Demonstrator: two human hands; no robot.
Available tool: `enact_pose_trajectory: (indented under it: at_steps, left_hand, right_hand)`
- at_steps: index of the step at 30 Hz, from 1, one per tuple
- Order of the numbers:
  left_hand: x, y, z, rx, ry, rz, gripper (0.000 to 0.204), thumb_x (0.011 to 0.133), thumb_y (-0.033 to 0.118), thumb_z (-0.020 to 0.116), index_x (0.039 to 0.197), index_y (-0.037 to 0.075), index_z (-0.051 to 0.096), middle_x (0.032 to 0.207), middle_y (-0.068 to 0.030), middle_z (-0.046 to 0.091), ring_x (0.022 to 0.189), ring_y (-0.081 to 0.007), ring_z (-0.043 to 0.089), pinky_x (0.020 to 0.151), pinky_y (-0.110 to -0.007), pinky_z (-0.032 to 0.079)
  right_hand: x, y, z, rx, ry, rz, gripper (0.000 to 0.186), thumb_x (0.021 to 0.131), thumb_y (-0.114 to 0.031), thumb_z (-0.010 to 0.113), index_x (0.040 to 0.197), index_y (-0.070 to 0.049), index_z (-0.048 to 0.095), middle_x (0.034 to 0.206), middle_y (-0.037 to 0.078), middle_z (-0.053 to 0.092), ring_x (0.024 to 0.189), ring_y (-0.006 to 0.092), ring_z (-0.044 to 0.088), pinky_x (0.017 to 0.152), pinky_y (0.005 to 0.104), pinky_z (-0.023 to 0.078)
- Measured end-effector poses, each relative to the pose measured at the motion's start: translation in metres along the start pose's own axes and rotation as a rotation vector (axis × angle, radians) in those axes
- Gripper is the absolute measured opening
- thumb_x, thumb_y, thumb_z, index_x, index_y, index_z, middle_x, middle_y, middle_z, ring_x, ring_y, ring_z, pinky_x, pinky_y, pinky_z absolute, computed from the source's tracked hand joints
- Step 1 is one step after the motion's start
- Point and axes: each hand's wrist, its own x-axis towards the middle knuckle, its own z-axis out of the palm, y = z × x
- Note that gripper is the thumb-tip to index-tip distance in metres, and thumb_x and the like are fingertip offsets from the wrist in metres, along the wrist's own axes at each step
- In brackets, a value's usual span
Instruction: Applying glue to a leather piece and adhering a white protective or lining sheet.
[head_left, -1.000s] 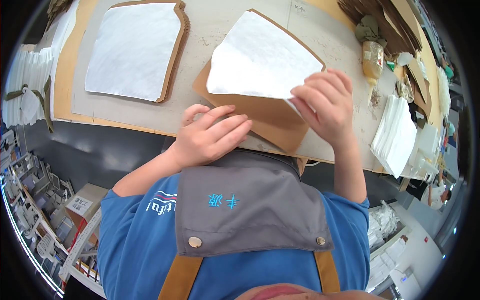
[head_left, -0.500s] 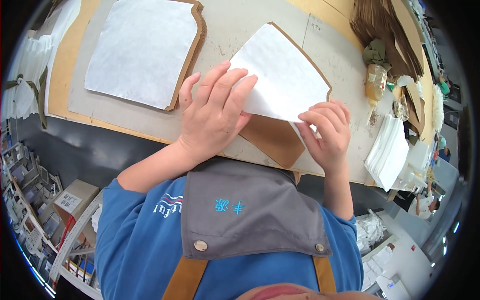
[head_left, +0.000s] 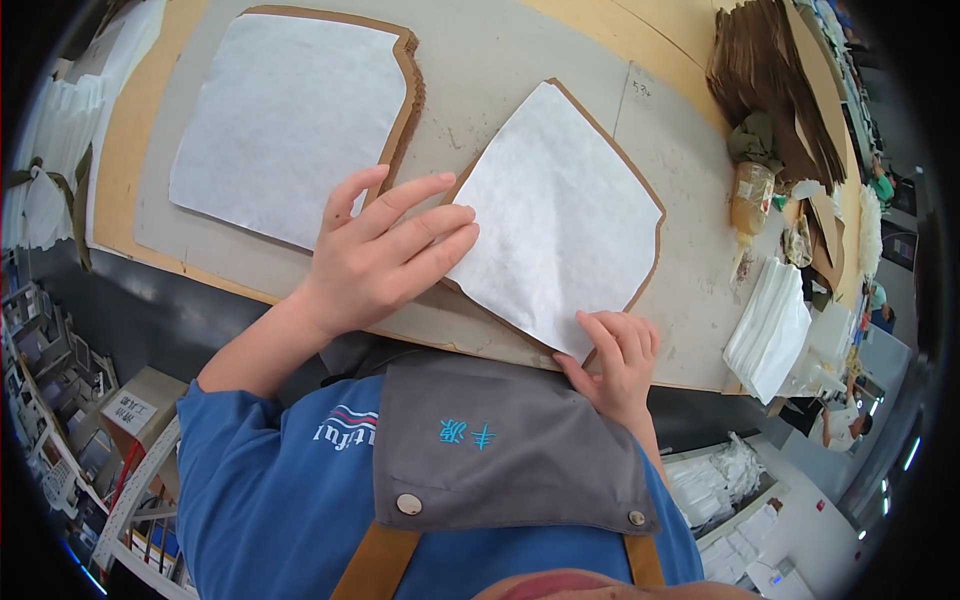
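Observation:
A white sheet (head_left: 565, 215) lies over a brown piece (head_left: 655, 262) of about the same outline, whose border shows along the edges. At its near corner my right hand (head_left: 618, 362) pinches the sheet between thumb and fingers. My left hand (head_left: 388, 255) has its fingers spread, with the fingertips at the sheet's left edge and nothing gripped. Farther left lies a thicker stack of brown pieces (head_left: 412, 92), topped by another white sheet (head_left: 285, 125). Both lie on a grey board (head_left: 480, 60) on the table.
At the right are a pile of dark brown pieces (head_left: 765, 85), an amber bottle (head_left: 750, 195) lying nozzle toward me, and stacked white sheets (head_left: 768, 325). More white sheets (head_left: 50, 215) hang tied at the left. A carton (head_left: 145, 400) stands below the table edge.
The white sheet's near part, raised and folded back before, now lies down over the brown piece. My right hand has come nearer with its corner. My left hand has moved left, off the sheet's middle.

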Motion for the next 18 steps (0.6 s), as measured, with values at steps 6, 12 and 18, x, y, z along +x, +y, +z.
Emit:
enact_pose_trajectory:
  at_steps: [6, 12, 18]
  left_hand:
    - [-0.007, -0.010, -0.006, -0.029, -0.080, 0.002, 0.021, 0.080, 0.014, 0.071, 0.100, 0.019, 0.076, 0.107, 0.0067, 0.074, 0.116, -0.0168, 0.066, 0.112, -0.042, 0.033]
    - [-0.017, -0.006, -0.009, -0.022, -0.066, 0.018, 0.014, 0.086, 0.015, 0.068, 0.098, 0.019, 0.073, 0.102, 0.0071, 0.072, 0.114, -0.0130, 0.066, 0.111, -0.041, 0.037]
    - [-0.018, -0.012, -0.012, -0.076, -0.119, 0.085, 0.015, 0.086, 0.012, 0.067, 0.100, 0.014, 0.072, 0.103, 0.0027, 0.072, 0.109, -0.0149, 0.069, 0.101, -0.035, 0.048]
  right_hand:
    - [-0.006, -0.002, 0.007, 0.053, 0.077, -0.044, 0.034, 0.066, -0.005, 0.082, 0.099, -0.013, 0.075, 0.104, 0.001, 0.068, 0.095, 0.0212, 0.062, 0.087, 0.0372, 0.042]
    - [-0.003, -0.003, 0.008, 0.091, 0.113, -0.089, 0.029, 0.067, -0.002, 0.081, 0.093, -0.012, 0.075, 0.098, 0.001, 0.070, 0.091, 0.0205, 0.063, 0.082, 0.0356, 0.043]
    - [-0.002, -0.004, 0.008, 0.096, 0.094, -0.108, 0.026, 0.068, -0.004, 0.080, 0.093, -0.011, 0.076, 0.098, 0.001, 0.070, 0.091, 0.0211, 0.064, 0.082, 0.0353, 0.045]
